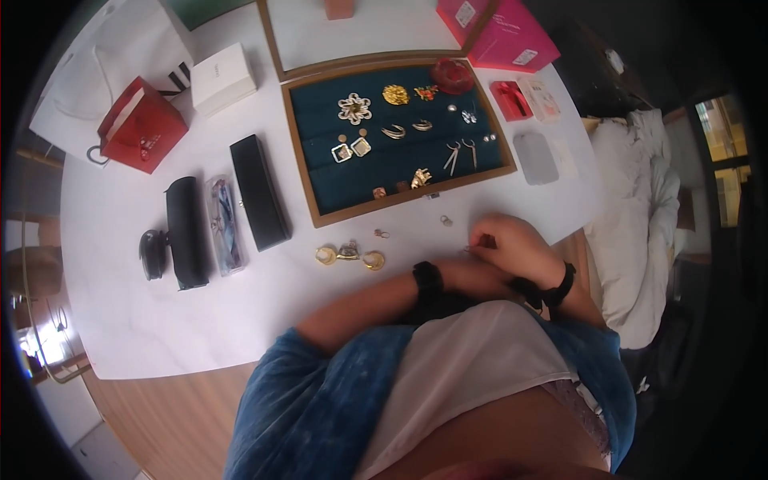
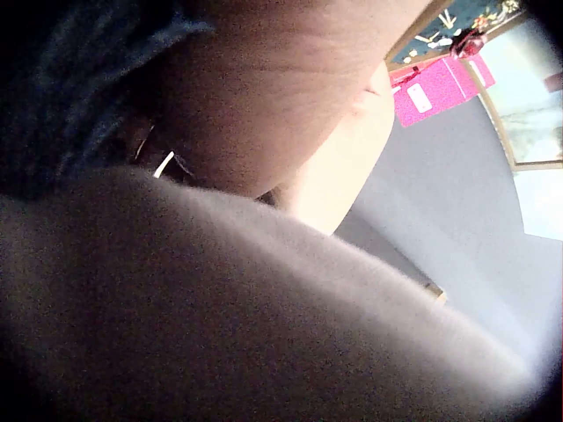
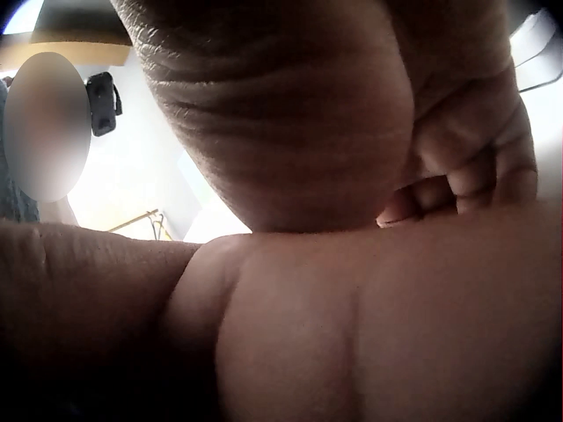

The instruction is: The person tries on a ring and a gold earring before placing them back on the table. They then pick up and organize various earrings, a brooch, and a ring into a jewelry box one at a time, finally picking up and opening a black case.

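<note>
Both arms rest crossed at the table's near right edge. My right hand lies over the left forearm, its fingers loosely curled; in the right wrist view, curled fingers show above the skin of the other arm. My left hand is tucked under the right one and mostly hidden. Nearest to the hands lies a small ring. Farther left are another ring, a pair of gold hoop earrings and a silvery piece between them.
Beyond stands an open jewelry box with brooches and earrings on dark green lining. Left are a long black case, a glasses case, a red gift bag and a white box. A pink box stands at the back right.
</note>
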Motion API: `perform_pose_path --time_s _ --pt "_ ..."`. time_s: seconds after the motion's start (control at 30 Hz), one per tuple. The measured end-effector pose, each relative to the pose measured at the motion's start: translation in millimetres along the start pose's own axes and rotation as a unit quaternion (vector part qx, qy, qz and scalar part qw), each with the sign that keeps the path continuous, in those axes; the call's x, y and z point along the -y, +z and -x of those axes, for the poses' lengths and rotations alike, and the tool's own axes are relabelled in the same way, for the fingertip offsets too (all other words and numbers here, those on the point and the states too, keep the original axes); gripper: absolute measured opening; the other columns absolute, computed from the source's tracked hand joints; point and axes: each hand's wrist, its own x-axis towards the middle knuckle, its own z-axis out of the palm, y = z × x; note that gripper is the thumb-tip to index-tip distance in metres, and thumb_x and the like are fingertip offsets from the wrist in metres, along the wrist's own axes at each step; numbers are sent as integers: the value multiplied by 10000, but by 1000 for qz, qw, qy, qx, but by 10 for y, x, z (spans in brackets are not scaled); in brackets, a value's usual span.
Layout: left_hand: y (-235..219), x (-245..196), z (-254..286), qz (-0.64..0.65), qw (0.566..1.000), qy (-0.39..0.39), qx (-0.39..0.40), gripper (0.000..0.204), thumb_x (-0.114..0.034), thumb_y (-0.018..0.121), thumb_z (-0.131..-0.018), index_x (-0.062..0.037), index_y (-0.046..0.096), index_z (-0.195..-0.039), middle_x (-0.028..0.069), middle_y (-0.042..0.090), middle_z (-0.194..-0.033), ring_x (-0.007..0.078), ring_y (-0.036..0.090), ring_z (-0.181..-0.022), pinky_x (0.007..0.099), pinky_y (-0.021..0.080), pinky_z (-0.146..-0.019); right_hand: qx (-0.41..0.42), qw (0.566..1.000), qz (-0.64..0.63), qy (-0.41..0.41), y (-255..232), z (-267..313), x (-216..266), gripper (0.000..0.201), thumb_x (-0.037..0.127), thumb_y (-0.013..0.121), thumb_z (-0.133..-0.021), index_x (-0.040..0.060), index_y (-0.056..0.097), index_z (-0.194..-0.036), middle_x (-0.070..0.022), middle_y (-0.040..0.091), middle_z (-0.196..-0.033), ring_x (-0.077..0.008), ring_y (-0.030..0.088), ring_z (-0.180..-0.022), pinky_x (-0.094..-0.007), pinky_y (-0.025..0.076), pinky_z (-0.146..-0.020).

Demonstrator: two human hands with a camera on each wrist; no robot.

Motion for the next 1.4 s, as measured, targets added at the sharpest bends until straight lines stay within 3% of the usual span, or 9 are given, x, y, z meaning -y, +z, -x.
perform_pose_path --time_s 0.4,0.5,0.67,0.97,1.17,1.3,1.4 --pt "2 -14 -33 2 1000 -2 7 612 -352 684 -1056 15 525 -1519 221 599 -1516 305 557 -1424 386 404 -1229 26 998 -60 5 23 -40 1 141 76 825 -877 63 710 -957 -74 683 -881 -204 682 -799 -331 547 -734" --pt "-25 -114 9 36 999 -27 22 569 -348 672 -1066 7 559 -1497 211 614 -1503 290 569 -1410 381 409 -1223 24 999 -48 -10 22 -38 0 140 68 824 -877 65 716 -965 -74 684 -887 -204 683 -802 -332 549 -737" --pt "0 -70 14 51 999 -17 6 510 -330 650 -1085 -4 589 -1474 183 641 -1477 257 588 -1384 370 423 -1209 3 997 -64 -39 25 -56 44 133 56 811 -873 65 722 -972 -72 683 -897 -209 688 -815 -346 555 -752" --pt "-1 19 -3 22 1000 4 5 489 -336 629 -1099 -6 602 -1459 164 666 -1447 238 608 -1349 357 441 -1186 37 996 -54 -68 -49 -77 11 119 28 760 -874 62 703 -972 -64 670 -912 -209 686 -851 -329 557 -768" --pt "-30 10 -50 62 996 -50 36 499 -351 612 -1110 2 598 -1463 161 661 -1436 213 588 -1350 352 432 -1172 -21 980 -189 -59 -277 -147 17 123 -52 717 -876 40 670 -943 -33 663 -938 -126 660 -856 -283 534 -765" --pt "18 90 -27 62 997 -44 -8 507 -363 601 -1114 -6 593 -1473 142 657 -1425 211 578 -1356 356 414 -1181 -93 972 -184 -113 -403 -345 151 118 -56 719 -891 35 662 -941 -16 651 -954 -104 650 -857 -261 527 -773" --pt "0 -8 37 77 995 -62 -9 514 -386 580 -1118 -20 591 -1479 148 654 -1430 229 582 -1358 368 408 -1190 -98 970 -169 -144 -385 -572 318 110 -42 728 -897 36 666 -945 -16 647 -960 -96 642 -853 -257 522 -769"
